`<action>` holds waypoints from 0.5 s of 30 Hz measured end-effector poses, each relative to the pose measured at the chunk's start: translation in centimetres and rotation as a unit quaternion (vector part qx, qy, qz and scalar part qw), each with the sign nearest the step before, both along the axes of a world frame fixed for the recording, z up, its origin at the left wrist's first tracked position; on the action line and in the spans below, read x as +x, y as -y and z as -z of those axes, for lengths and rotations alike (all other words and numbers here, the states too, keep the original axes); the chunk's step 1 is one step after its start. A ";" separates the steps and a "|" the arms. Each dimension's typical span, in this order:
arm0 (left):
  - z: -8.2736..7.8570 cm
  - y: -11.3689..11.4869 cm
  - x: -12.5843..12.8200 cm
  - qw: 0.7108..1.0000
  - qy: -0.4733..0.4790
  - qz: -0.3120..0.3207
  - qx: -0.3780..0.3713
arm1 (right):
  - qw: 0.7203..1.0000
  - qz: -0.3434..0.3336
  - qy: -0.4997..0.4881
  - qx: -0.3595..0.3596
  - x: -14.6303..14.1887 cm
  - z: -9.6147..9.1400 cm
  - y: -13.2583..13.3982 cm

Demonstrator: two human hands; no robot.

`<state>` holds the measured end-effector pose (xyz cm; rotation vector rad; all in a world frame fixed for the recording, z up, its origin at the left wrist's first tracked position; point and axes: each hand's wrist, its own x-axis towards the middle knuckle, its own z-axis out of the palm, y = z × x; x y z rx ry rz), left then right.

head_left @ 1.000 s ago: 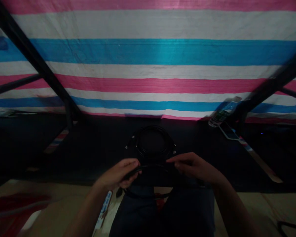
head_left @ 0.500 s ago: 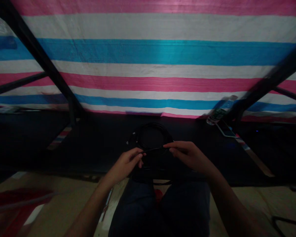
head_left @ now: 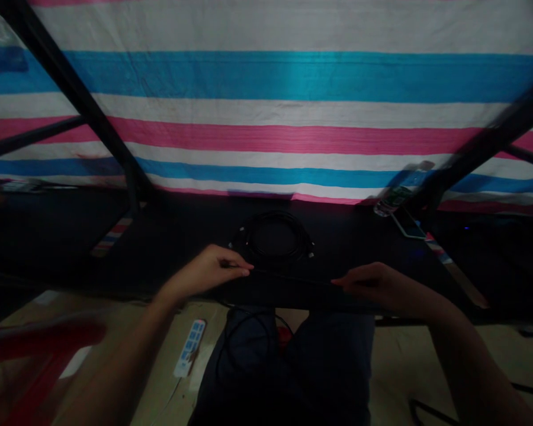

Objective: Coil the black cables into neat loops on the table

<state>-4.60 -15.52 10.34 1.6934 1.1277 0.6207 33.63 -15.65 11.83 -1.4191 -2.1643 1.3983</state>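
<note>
Black cable (head_left: 286, 276) drawn nearly straight, left hand (head_left: 209, 269) pinching one part, right hand (head_left: 379, 285) pinching another

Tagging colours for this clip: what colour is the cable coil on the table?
The coil looks black; the head view shows it best.

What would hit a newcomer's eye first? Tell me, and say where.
The striped sheet, pink, white and blue, fills the background behind the dark table. Next, below centre, the left hand and right hand pinch a thin dark cable between them, with a coiled cable lying just beyond.
</note>
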 end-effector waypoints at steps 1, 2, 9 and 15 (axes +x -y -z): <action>0.3 0.0 0.2 1.000 -0.013 0.024 -0.001 | 1.000 -0.007 0.021 -0.017 0.1 0.4 0.1; 0.6 0.0 0.4 0.999 -0.024 0.048 -0.002 | 0.998 -0.015 0.041 -0.034 0.1 0.9 0.1; 1.3 -0.3 0.0 0.996 -0.026 0.083 -0.016 | 0.991 0.002 0.094 -0.095 2.0 1.4 -0.2; 0.3 -0.2 -0.8 0.998 -0.001 0.064 -0.003 | 0.988 0.007 0.114 -0.107 4.9 1.3 -0.4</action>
